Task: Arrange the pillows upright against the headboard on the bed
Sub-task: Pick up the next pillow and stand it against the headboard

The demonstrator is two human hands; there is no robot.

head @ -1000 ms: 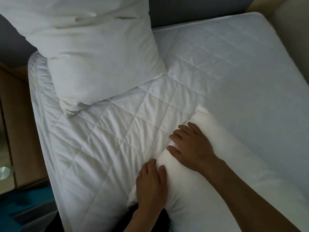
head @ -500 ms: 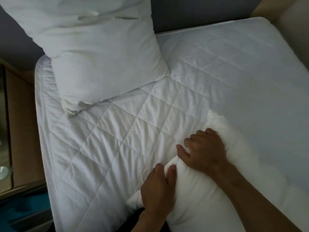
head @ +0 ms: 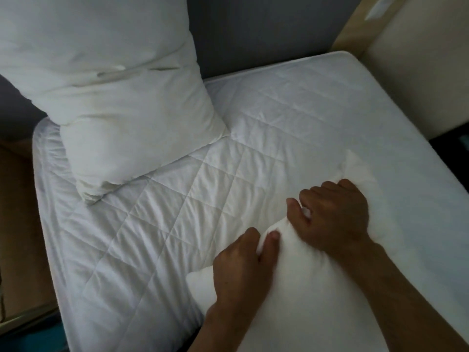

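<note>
A white pillow stands upright at the bed's far left, leaning on the dark grey headboard. A second white pillow lies near me on the quilted white mattress. My left hand grips its near left edge, fingers pinching the fabric. Further along the same edge, my right hand has its fingers curled into the pillow. The pillow's far corner is blurred.
A wooden bedside unit stands along the mattress's left side. A cream upholstered panel rises at the right. The mattress's far right part, in front of the headboard, is bare.
Both hands went from resting flat on the near pillow to clutching its edge, and the pillow has shifted right and bunched up. The view has swung so the bed sits further right.
</note>
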